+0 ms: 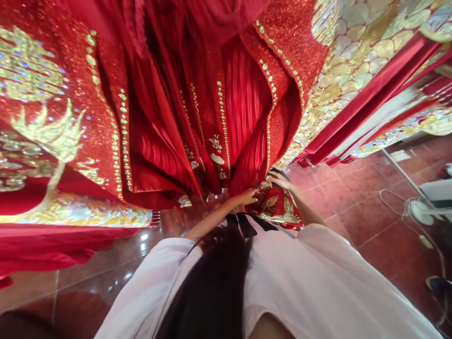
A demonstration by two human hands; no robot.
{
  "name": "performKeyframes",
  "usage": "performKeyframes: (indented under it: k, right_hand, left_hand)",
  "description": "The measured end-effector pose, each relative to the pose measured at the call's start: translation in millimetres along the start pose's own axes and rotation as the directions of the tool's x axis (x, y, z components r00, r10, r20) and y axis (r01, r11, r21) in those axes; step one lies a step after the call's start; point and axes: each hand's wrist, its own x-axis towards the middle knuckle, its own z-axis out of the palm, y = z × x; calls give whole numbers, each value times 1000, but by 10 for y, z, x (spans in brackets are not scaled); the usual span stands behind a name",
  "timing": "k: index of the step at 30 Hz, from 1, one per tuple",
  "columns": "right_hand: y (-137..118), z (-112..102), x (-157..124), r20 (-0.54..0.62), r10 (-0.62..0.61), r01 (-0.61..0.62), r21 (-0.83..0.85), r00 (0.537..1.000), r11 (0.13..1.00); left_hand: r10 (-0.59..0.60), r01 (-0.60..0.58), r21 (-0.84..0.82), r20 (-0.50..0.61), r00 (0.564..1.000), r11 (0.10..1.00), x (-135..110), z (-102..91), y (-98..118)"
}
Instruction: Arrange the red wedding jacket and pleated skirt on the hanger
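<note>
Far left, we log a glittery red cloth bearing a gold, bead-studded round emblem. Nearer on the left, a shiny, pearly white-and-gold band crosses above plain red fabric. Centre, gathered red garments hang in folds, with pleated crimson cloth between gold-beaded edges.

Just right of centre, near the body, we find the left hand at the left side of a red cloth piece with dense gold embroidery. The right hand lies at its far right edge, fingers pointing left. Both look part-curled over the fabric; we can't tell whether either pinches it. The piece sits between the hands, just below the hanging folds.

For clean handling, we'd hold by the edges, spread the load over both palms, and avoid dragging fingertips across raised gold thread. We'd also mind the long black hair and the beaded hems, which could snag.

Right, gold-and-silver scale-patterned cloth, then a smooth red fabric strip; beyond, a white cable on red floor tiles.
</note>
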Motion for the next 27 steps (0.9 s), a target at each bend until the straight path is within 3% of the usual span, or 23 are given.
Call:
performKeyframes:
  k: [6, 10, 13, 15, 16, 19, 20, 23, 25, 27]
  right_hand:
    - [74, -7, -421, 72, 39, -36, -35, 997, 999]
    - [-246, -2, -878, 72, -9, 12, -54, 997, 998]
    - [-615, 4, -1166, -11, -151, 149, -115, 988, 982]
    - [-852, -49, -1306, -40, -286, 271, -217, 957, 938]
    - [-957, -108, -1360, 1, -337, 325, -269, 942, 907]
    - [-1224, -412, -1429, 267, -356, 435, -357, 895, 826]
    - [-1304, -535, -1407, 296, -350, 447, -386, 889, 807]
    - [-1567, -804, -1169, 157, -437, 449, -527, 886, 722]
    - [-1769, -792, -906, 224, -542, 559, -575, 810, 598]
    - [-1979, -626, -643, 503, -572, 759, -487, 648, 433]
  left_hand:
    - [-9, 12, -110, 23, 1000, 994, 132, 91, -101]
    - [77, -68, -225, 35, 996, 972, 125, 111, 126]
    - [136, -112, -315, 57, 989, 943, 66, 83, 348]
    - [154, -128, -349, 48, 987, 928, -40, -39, 480]
    - [161, -138, -356, 35, 986, 924, -117, -138, 543]
    - [184, -178, -346, -14, 983, 921, -424, -531, 762]
    - [197, -195, -327, -30, 980, 925, -537, -666, 855]
    - [358, -355, -93, 25, 933, 930, -836, -995, 1189]
    - [511, -529, 138, 147, 847, 837, -991, -1141, 1422]
    - [593, -638, 286, 235, 770, 715, -1141, -1256, 1624]
